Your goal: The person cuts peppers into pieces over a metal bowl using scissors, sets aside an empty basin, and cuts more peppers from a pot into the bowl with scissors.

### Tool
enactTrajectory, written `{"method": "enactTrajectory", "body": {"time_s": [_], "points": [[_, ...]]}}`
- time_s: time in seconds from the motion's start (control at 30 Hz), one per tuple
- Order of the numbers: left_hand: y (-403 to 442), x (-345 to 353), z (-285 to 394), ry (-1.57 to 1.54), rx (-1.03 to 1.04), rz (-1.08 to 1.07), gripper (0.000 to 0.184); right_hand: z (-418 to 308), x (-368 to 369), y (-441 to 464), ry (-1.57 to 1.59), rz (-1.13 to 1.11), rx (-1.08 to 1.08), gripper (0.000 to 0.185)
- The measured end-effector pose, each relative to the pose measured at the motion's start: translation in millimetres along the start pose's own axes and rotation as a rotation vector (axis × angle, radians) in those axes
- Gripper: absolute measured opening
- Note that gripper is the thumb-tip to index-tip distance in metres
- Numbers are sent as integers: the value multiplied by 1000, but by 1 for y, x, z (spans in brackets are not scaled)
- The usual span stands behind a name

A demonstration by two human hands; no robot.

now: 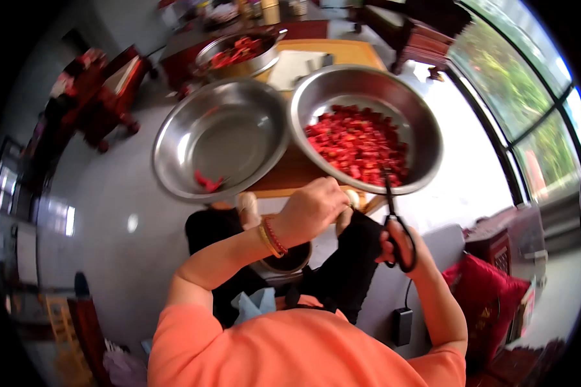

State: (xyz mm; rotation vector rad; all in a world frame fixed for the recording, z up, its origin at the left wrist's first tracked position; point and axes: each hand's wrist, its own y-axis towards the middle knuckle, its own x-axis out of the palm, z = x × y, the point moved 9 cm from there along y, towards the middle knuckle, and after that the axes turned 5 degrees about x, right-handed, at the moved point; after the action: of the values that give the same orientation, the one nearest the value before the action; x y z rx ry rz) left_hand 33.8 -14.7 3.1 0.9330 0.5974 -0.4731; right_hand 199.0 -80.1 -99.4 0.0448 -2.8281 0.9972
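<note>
My left hand [311, 205] is closed in a pinch just in front of the two basins. What its fingers hold, if anything, is hidden. My right hand [422, 257] grips black-handled scissors [392, 208], whose blades point up toward the near rim of the right metal basin [427, 132]. Many cut pieces of red chili [358, 143] lie in that basin. Beside it, the left metal basin [177, 126] holds a small bit of red chili [208, 182] near its front wall.
Behind the basins, a metal pot [263, 62] with red chilies [240, 50] stands by a pale board [292, 69] on the wooden table [352, 48]. A dark round container [290, 259] sits between my legs. On the right are a red cushion [490, 297] and a black power adapter [403, 326].
</note>
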Motion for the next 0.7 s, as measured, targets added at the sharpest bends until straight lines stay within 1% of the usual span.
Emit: {"method": "enactTrajectory", "body": {"time_s": [0.03,0.07,0.17,0.23,0.3,0.37,0.4,0.43,0.47,0.5,0.53,0.57,0.6,0.7], "points": [[-17,2,-2,-3,-3,-31,7,2,-2,1,11,-13,-18,37],[-40,11,-14,16,-95,-105,7,5,-4,3,8,-27,-39,39],[-106,48,-49,148,-245,-293,9,9,-12,12,30,-59,-105,43],[-130,52,-57,158,-290,-313,9,6,-12,13,59,-4,-117,44],[-139,42,-61,-23,-332,-228,13,-2,-9,12,33,-26,-166,43],[-121,6,-51,-106,-280,-228,13,-8,-6,9,43,-46,-204,42],[-107,-25,-45,-143,-296,-182,10,-12,-3,5,39,-29,-216,42],[-92,-53,-42,-147,-283,-178,10,-15,-1,4,36,-32,-228,42],[-82,-82,-44,-104,-244,-110,9,-17,1,2,34,-34,-241,42],[-76,-106,-52,-60,-266,-82,9,-18,2,1,32,-37,-254,42],[-72,-123,-67,-39,-345,-92,8,-18,2,2,48,-57,-256,42],[-70,-136,-84,20,-379,-132,9,-18,3,2,56,-53,-263,41],[-70,-146,-103,21,-479,-154,11,-19,5,1,63,-49,-269,41],[-95,-126,-167,187,-541,-540,16,-22,6,1,67,-55,-275,41]]}}
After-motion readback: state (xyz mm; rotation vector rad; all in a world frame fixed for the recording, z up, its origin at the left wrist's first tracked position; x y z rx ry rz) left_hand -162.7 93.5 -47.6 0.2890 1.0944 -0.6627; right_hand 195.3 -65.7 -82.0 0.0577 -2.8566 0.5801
